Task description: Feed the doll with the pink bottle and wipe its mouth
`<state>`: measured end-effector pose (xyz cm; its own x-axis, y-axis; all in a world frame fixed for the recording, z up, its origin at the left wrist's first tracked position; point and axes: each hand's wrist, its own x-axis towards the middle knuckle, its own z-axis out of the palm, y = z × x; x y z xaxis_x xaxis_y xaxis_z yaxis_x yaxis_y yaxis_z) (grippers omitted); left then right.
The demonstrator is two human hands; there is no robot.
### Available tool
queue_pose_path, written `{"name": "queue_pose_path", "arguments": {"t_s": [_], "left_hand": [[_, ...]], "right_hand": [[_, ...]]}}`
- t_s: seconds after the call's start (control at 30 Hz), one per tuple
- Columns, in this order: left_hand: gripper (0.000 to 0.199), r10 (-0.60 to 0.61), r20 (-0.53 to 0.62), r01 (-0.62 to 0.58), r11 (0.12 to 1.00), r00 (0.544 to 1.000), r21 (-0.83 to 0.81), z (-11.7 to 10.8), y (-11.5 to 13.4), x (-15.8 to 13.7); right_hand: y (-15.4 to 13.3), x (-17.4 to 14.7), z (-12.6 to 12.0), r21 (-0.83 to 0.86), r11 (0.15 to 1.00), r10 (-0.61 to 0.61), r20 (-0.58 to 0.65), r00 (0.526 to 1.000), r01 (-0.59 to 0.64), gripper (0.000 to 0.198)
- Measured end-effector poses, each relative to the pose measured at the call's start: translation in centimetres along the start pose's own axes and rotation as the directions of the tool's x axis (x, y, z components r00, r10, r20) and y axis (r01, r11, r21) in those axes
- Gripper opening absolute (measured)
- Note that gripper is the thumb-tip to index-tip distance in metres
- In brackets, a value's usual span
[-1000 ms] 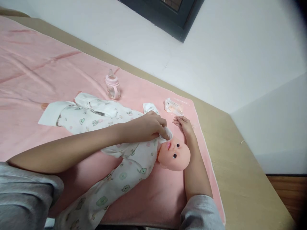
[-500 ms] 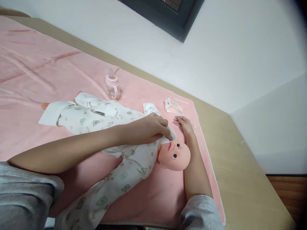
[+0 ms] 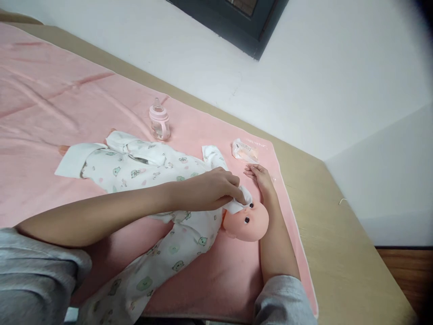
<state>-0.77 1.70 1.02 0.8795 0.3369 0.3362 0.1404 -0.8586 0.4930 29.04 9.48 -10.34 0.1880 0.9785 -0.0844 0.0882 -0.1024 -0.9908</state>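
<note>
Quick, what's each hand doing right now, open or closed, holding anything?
Left hand: closed on a small white cloth at the bald plastic doll's face.
Right hand: open, holding nothing visible, on the pink fabric blanket.

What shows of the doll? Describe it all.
The doll lies on its back on a pink blanket, head toward the picture's right. Its bald, pinkish head looks like smooth plastic, with dark eyes; its white outfit is printed with green and pink motifs. The left hand holds a white cloth against its face, hiding the mouth; the right forearm lies beside the head.
</note>
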Motion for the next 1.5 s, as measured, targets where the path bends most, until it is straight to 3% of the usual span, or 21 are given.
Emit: {"name": "queue_pose_path", "arguments": {"t_s": [0.4,0.63,0.73,0.83,0.93,1.0,1.1,1.23,1.33,1.5], "left_hand": [[0.041,-0.012,-0.027,0.014,0.998,1.000,0.061,0.1,-0.2,0.0],[0.034,0.064,-0.140,-0.062,0.998,0.988,0.015,-2.0,0.1,-0.7],[0.029,0.071,-0.194,-0.060,0.996,0.978,0.062,-3.4,-0.1,-1.2],[0.029,0.024,-0.233,0.014,0.987,0.972,0.158,-4.6,-0.4,-1.7],[0.030,-0.039,-0.245,0.106,0.958,0.969,0.266,-5.5,-0.6,-2.0],[0.029,-0.089,-0.246,0.168,0.930,0.965,0.327,-5.9,-0.7,-2.2],[0.029,-0.165,-0.261,0.255,0.895,0.951,0.366,-6.5,-0.6,-2.4],[0.032,-0.271,-0.276,0.356,0.873,0.922,0.332,-7.3,-0.4,-2.8],[0.033,-0.293,-0.274,0.379,0.855,0.916,0.353,-7.7,-0.6,-3.1],[0.036,-0.268,-0.222,0.332,0.878,0.938,0.345,-8.2,-1.1,-3.6]], "right_hand": [[0.0,0.2,0.0,-0.010,1.000,0.025,-0.009,1.000,-0.025,0.011],[-0.3,-0.8,0.6,-0.013,1.000,0.024,-0.012,1.000,-0.024,0.010],[-1.7,-1.5,0.6,0.012,0.999,-0.031,0.017,0.999,0.031,0.018],[-5.5,-3.2,1.0,-0.005,0.982,-0.187,0.017,0.982,0.188,0.027],[-10.6,-7.0,2.8,-0.206,0.894,-0.371,0.162,0.914,0.399,0.026],[-13.3,-10.3,4.7,-0.332,0.792,-0.393,0.366,0.844,0.513,0.021],[-15.2,-14.8,8.0,-0.460,0.658,-0.357,0.506,0.785,0.596,0.020],[-15.2,-17.9,11.4,-0.641,0.500,-0.292,0.509,0.810,0.583,0.026],[-15.0,-18.3,12.7,-0.684,0.488,-0.264,0.477,0.838,0.543,0.031],[-14.8,-17.2,13.5,-0.693,0.506,-0.330,0.396,0.857,0.515,0.032]]}}
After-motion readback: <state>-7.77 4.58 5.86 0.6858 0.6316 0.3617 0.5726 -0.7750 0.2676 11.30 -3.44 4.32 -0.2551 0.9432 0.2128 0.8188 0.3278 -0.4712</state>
